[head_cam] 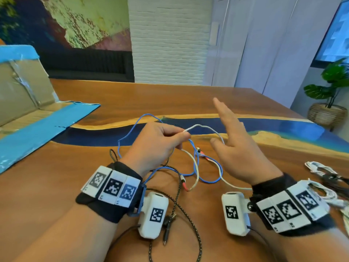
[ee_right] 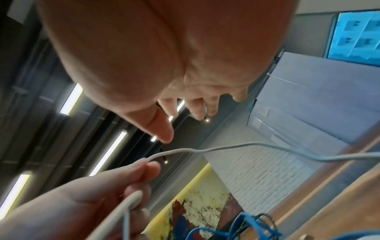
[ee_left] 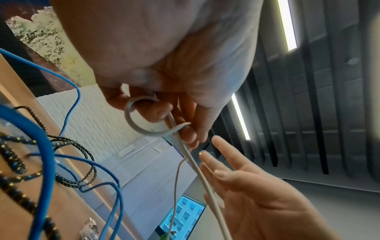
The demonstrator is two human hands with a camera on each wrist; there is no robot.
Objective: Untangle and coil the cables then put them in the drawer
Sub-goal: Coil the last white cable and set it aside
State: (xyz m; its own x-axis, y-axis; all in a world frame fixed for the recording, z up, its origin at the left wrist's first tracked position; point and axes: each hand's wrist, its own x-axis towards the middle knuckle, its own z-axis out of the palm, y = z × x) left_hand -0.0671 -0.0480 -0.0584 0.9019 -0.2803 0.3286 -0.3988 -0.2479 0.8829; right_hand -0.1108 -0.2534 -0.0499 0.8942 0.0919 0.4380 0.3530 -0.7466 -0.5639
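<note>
A tangle of cables lies on the wooden table: a white cable point(head_cam: 196, 168), a blue cable point(head_cam: 209, 180) and a black braided cable point(head_cam: 177, 197). My left hand point(head_cam: 158, 144) is raised above them and pinches the white cable point(ee_left: 144, 129) between thumb and fingers, a small loop curling round a finger. In the right wrist view the white cable point(ee_right: 226, 148) runs off from that pinch. My right hand point(head_cam: 238, 146) hovers just to the right with straight, spread fingers and holds nothing. The drawer is not in view.
A flattened cardboard box with blue tape point(head_cam: 37, 118) lies at the left of the table point(head_cam: 75, 176). More bundled white and black cables point(head_cam: 321, 173) sit at the right edge. A potted plant point(head_cam: 332, 95) stands beyond the table's right corner.
</note>
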